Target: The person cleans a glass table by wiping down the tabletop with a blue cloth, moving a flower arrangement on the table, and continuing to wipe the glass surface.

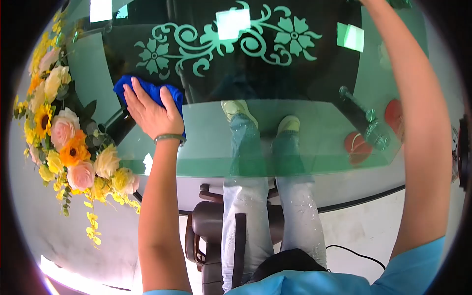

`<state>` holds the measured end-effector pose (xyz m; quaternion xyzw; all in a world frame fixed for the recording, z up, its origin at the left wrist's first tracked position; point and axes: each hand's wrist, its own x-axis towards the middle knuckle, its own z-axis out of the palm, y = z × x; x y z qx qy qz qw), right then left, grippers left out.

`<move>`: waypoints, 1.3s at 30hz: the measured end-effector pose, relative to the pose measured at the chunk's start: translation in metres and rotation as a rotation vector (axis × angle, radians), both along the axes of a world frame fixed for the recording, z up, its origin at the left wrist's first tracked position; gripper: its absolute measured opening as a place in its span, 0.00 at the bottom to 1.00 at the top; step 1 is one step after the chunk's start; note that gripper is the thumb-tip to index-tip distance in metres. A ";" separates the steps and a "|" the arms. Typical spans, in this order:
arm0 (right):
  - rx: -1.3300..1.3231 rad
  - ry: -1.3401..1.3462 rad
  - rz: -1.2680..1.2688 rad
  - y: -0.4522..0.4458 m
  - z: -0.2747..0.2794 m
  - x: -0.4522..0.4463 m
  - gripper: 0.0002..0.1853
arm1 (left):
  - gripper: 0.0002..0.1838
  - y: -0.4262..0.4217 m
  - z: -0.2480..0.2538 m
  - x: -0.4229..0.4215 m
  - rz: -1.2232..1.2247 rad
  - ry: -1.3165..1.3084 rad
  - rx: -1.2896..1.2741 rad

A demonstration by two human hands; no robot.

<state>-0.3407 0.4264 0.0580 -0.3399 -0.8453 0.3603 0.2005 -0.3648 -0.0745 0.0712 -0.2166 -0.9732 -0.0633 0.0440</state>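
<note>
- Nearest my remote camera, the wearer's sky-blue fabric shirt (319, 283) crosses the bottom of my view.
- On the left hand (153, 112), I see fingers straight and slightly parted, laid flat over a crumpled bright-blue cloth (154, 92) rather than curled around it.
- That cloth lies against the green-tinted, see-through glass tabletop (201, 137), just nearer the wearer than the left flower of a pale-green scrolled motif (219, 45) with 2 flowers.
- Of the right hand I cannot tell the finger state: the bare right forearm (393, 54) runs to the top edge and the hand falls outside my view.
- I judge the cloth work under way, with contact at this 1 patch; which glass is done and which is left, I cannot tell.
- Farther out, I have a yellow, pink and orange flower arrangement (73, 147) at left and 2 red slippers (358, 147) showing through the glass.
</note>
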 end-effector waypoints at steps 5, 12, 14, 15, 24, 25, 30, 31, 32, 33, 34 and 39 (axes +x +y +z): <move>-0.079 0.173 0.034 -0.085 0.040 0.148 0.20 | 0.37 0.001 -0.002 0.001 0.027 -0.022 0.022; 0.160 -0.334 0.052 -0.248 0.072 0.309 0.21 | 0.36 -0.001 -0.005 -0.002 -0.006 0.020 0.017; 0.205 -0.387 -0.008 -0.256 0.069 0.329 0.23 | 0.36 -0.002 -0.006 -0.004 -0.013 0.025 0.006; 0.234 -0.395 -0.028 -0.257 0.067 0.337 0.24 | 0.36 -0.003 -0.006 -0.004 -0.019 0.027 0.000; 0.421 -0.540 -0.404 -0.272 0.008 0.350 0.26 | 0.38 -0.005 -0.010 -0.005 -0.009 0.015 -0.014; 0.414 -0.535 -0.425 -0.274 0.007 0.349 0.26 | 0.38 -0.006 -0.010 -0.006 -0.010 0.016 -0.015; 0.442 -0.533 -0.417 -0.275 0.009 0.349 0.27 | 0.38 -0.004 -0.008 -0.006 -0.052 0.028 -0.002; 0.444 -0.534 -0.419 -0.274 0.010 0.347 0.27 | 0.37 -0.003 -0.006 -0.004 -0.051 0.025 0.000; 0.438 -0.544 -0.423 -0.274 0.011 0.347 0.27 | 0.37 -0.004 -0.006 -0.004 -0.060 0.023 -0.012; 0.433 -0.553 -0.427 -0.275 0.012 0.347 0.28 | 0.37 -0.006 -0.005 -0.004 -0.072 0.023 -0.019; 0.429 -0.559 -0.433 -0.275 0.013 0.346 0.28 | 0.37 -0.006 -0.006 -0.004 -0.083 0.025 -0.024; 0.398 -0.613 -0.444 -0.276 0.019 0.343 0.29 | 0.37 -0.005 -0.001 -0.004 -0.073 -0.017 -0.044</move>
